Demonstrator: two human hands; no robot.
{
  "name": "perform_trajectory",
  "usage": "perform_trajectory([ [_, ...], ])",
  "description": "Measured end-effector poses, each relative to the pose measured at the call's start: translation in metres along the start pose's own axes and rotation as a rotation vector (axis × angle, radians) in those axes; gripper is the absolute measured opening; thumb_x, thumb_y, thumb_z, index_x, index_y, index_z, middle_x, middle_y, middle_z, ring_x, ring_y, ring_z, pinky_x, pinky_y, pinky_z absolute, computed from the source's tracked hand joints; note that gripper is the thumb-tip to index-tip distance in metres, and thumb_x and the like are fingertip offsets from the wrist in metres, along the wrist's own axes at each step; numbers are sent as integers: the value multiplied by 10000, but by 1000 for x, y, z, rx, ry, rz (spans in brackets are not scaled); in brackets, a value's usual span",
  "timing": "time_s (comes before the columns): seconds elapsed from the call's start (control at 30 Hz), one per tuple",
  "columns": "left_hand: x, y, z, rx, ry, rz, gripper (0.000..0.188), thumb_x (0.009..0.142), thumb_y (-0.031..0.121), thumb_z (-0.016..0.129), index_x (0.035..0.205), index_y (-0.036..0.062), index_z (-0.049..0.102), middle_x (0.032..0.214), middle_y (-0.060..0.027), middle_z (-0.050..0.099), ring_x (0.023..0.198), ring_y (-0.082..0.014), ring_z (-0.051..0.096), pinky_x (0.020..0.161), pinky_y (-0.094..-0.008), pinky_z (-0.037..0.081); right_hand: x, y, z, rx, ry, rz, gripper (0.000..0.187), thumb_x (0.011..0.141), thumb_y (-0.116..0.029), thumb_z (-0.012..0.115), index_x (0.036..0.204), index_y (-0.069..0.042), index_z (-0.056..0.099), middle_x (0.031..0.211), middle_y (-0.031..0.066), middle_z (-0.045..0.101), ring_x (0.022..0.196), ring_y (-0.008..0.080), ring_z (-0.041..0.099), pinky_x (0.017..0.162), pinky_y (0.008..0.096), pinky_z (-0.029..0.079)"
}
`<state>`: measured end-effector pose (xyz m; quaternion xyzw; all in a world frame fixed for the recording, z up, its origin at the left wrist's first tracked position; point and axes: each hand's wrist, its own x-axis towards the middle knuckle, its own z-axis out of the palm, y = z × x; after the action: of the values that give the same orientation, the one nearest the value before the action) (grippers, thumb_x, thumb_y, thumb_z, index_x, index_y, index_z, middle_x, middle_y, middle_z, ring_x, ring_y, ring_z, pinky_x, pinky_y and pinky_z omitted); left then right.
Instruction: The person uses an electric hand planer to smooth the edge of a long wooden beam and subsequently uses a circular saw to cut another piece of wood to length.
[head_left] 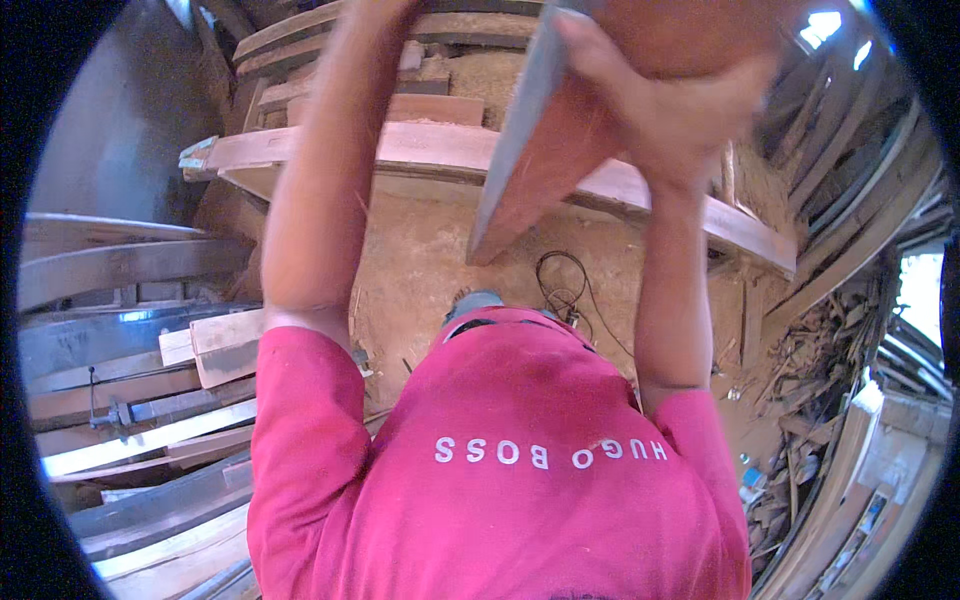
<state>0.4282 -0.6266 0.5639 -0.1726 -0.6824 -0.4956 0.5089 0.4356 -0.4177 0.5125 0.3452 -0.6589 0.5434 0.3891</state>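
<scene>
A long reddish-brown wooden board [555, 165] with a pale greyish edge stands tilted in front of me. Its lower end narrows toward the floor, and its upper part runs out past the top of the head view. My right hand [690, 125] grips the board high up, the thumb lying over it near the pale edge; the fingers are partly blurred. My left arm reaches up and forward, with its hand beyond the top edge of the view. Behind the board runs a pale wooden beam [430, 140] of a low bench.
Several planks [150, 450] are stacked at left, with a metal clamp [115, 412] among them. A dark looped cable [562, 285] lies on the brown floor [410, 250] near my foot [472, 305]. Scrap wood [810, 400] is heaped at right, below long leaning timbers [850, 220].
</scene>
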Motion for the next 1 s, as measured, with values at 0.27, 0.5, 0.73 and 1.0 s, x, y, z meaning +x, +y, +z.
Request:
perform_trajectory([
  [0.27, -231, -172, -5, -407, -766, -649, 934, 827, 719, 700, 1438, 31, 541, 1387, -162, 599, 1297, -242, 550, 1120, -379, 411, -18, 53, -72, 120, -130, 209, 1064, 594, -367, 945, 1452, -12, 425, 1363, 152, 563, 1242, 292, 551, 1080, 444, 445],
  [0.5, -277, -130, 2, -579, -752, -775, 1021, 597, 511, 963, 1383, 4, 555, 1360, -161, 614, 1265, -250, 577, 1071, -393, 454, -33, 53, -122, 434, -14, 371, 949, 645, -275, 748, 1496, -30, 407, 1414, 199, 510, 1290, 409, 525, 1067, 553, 461],
  [0.73, -306, -112, 3, -239, -693, -629, 1206, 522, 550, 978, 1467, 42, 428, 1441, -212, 525, 1364, -365, 500, 1146, -445, 400, -12, -11, -46, 40, 479, 559, 946, 877, -820, 493, 1541, -154, 387, 1539, 153, 414, 1415, 373, 406, 1182, 557, 326],
  [1.0, -441, -175, -5, 49, -920, -649, 1149, 555, 482, 955, 1495, 80, 430, 1468, -192, 524, 1362, -387, 497, 1165, -471, 386, -17, 9, -86, -49, 516, 499, 1033, 860, -886, 407, 1586, -159, 308, 1594, 142, 354, 1438, 402, 377, 1188, 602, 316],
])
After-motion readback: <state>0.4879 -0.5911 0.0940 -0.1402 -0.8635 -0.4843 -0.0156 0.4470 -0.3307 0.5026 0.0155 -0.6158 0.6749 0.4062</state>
